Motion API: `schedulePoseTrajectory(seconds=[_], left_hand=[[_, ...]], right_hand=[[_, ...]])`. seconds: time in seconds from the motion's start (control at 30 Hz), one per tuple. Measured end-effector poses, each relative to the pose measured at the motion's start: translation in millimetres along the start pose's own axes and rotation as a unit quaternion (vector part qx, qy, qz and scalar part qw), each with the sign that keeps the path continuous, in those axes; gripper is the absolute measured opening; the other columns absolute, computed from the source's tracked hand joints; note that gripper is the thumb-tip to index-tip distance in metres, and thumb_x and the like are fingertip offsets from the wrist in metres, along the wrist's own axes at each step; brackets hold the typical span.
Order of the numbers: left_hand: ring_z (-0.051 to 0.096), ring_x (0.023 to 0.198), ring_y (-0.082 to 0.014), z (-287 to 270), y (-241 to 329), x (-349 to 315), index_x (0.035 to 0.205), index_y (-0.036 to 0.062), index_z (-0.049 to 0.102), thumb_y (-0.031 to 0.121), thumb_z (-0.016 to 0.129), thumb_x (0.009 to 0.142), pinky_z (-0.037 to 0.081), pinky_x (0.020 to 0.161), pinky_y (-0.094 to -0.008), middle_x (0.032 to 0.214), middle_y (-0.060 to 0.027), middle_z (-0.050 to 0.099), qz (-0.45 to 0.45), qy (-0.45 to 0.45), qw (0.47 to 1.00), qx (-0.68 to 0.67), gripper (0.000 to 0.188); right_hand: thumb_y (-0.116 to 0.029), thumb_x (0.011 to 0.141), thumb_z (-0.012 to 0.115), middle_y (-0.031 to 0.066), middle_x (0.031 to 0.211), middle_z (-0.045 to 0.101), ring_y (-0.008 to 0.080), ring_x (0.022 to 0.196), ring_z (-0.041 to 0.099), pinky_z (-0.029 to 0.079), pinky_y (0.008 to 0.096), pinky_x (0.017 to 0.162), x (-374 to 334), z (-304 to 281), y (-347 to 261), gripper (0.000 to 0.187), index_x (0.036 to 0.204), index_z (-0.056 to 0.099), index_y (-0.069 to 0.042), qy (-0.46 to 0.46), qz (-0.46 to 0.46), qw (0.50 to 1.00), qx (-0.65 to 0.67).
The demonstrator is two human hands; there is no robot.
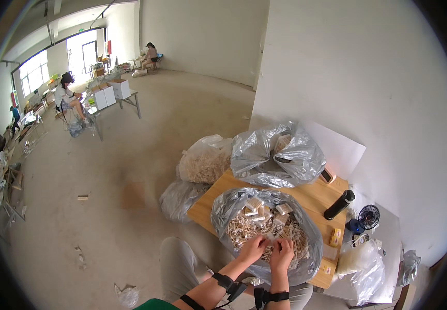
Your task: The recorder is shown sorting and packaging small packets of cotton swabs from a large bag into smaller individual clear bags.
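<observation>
A grey plastic bag (pixel 314 227) lies open on the wooden table in front of me, full of loose cotton swabs (pixel 241 230) with thin brownish sticks and white tips. Several small packs of swabs (pixel 255 203) rest on top of the heap. Over its near part, my left hand (pixel 253 250) and my right hand (pixel 282 253) are close together with bent fingers. Both pinch at a small whitish, see-through thing (pixel 272 236) between them, too small to name. Black straps circle both forearms.
Behind stands a second grey bag (pixel 249 160); more filled bags (pixel 205 163) sit left of the wooden table (pixel 210 206). To the right are a black bottle (pixel 339 204), a small fan (pixel 368 217) and small yellow boxes (pixel 335 236). Other people sit far off at left.
</observation>
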State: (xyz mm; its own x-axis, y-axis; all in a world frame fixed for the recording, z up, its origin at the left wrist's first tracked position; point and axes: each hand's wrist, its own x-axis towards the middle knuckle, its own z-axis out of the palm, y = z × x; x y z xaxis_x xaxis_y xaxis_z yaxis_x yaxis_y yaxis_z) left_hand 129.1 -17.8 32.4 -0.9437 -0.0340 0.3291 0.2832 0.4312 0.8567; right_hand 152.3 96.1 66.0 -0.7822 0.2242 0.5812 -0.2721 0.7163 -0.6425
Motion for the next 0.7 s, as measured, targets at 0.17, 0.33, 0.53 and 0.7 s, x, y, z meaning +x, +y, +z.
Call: schedulePoseTrajectory(seconds=[0.17, 0.33, 0.53, 0.7], left_hand=[[0.060, 0.063, -0.0260, 2, 3, 0, 0.081, -0.0001, 0.060, 0.033, 0.055, 0.088, 0.044, 0.057, -0.0349, 0.068, -0.0141, 0.060, -0.140, -0.089, 0.978, -0.131, 0.035], [0.058, 0.059, -0.0191, 7, -10, -9, 0.081, -0.0010, 0.062, 0.032, 0.054, 0.089, 0.043, 0.055, -0.0315, 0.066, -0.0109, 0.061, -0.180, -0.097, 0.952, -0.226, 0.035], [0.059, 0.058, -0.0200, -1, 17, -12, 0.079, -0.0017, 0.062, 0.027, 0.055, 0.086, 0.043, 0.054, -0.0331, 0.065, -0.0116, 0.061, -0.190, -0.104, 0.948, -0.234, 0.031], [0.059, 0.061, -0.0257, 4, 20, -13, 0.075, 0.0014, 0.062, 0.025, 0.057, 0.083, 0.043, 0.056, -0.0370, 0.067, -0.0141, 0.060, -0.134, -0.138, 0.974, -0.123, 0.025]], right_hand=[[0.006, 0.072, 0.061, 0.0147, 0.077, 0.058, 0.0330, 0.074, 0.057, 0.046, 0.0389, 0.064, -3, -7, -18, 0.007, 0.076, 0.059, 0.000, -0.026, -0.037, 0.999, 0.012], [0.006, 0.071, 0.061, 0.0140, 0.077, 0.058, 0.0329, 0.075, 0.057, 0.047, 0.0387, 0.065, -11, -13, -22, 0.009, 0.077, 0.060, -0.001, -0.048, -0.072, 0.996, -0.023], [0.002, 0.075, 0.061, 0.0119, 0.075, 0.058, 0.0284, 0.071, 0.056, 0.045, 0.0380, 0.062, -17, -25, -21, 0.005, 0.079, 0.061, -0.002, -0.055, -0.060, 0.997, -0.010], [-0.002, 0.076, 0.062, 0.0114, 0.077, 0.060, 0.0295, 0.072, 0.057, 0.045, 0.0383, 0.064, -19, -33, -16, 0.009, 0.084, 0.062, -0.004, -0.054, -0.038, 0.997, -0.048]])
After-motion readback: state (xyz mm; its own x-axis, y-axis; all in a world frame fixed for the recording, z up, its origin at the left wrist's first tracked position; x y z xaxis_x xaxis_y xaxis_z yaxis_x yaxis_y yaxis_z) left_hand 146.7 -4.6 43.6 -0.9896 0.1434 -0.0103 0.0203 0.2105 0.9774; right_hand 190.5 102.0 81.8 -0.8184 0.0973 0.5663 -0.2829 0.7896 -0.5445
